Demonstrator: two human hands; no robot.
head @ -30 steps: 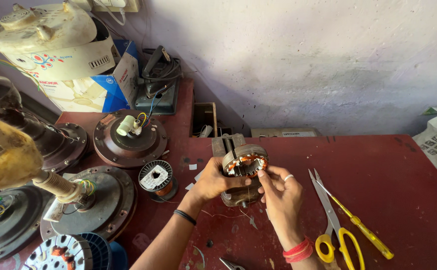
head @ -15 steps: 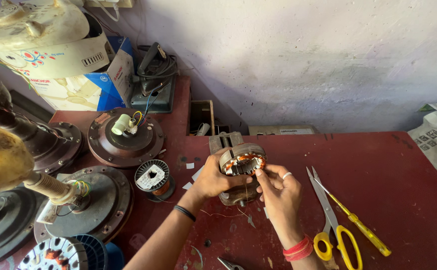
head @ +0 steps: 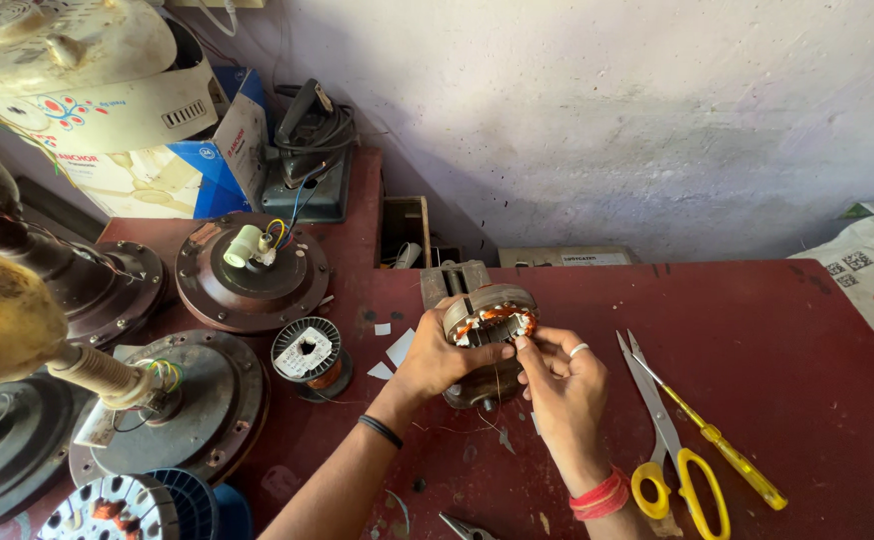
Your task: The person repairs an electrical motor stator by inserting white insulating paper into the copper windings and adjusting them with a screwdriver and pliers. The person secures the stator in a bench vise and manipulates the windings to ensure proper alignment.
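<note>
A round motor stator (head: 489,318) with copper windings stands on the red table (head: 757,350), in front of a small grey vise (head: 454,279). My left hand (head: 444,362) grips the stator's near left side, thumb on its rim. My right hand (head: 565,382), with a ring and a red wristband, pinches at the winding on the stator's near right edge; what the fingertips hold is too small to see.
Yellow-handled scissors (head: 663,440) and a yellow screwdriver (head: 719,440) lie right of my right hand. A copper wire spool (head: 307,355), several brown fan motor housings (head: 252,270) and a blue and white box (head: 192,165) crowd the left. White paper bits (head: 393,350) lie beside the stator.
The view has drifted slightly, so things sit a little lower in frame. Both hands stay on the stator, my right fingers still working at the winding edge.
</note>
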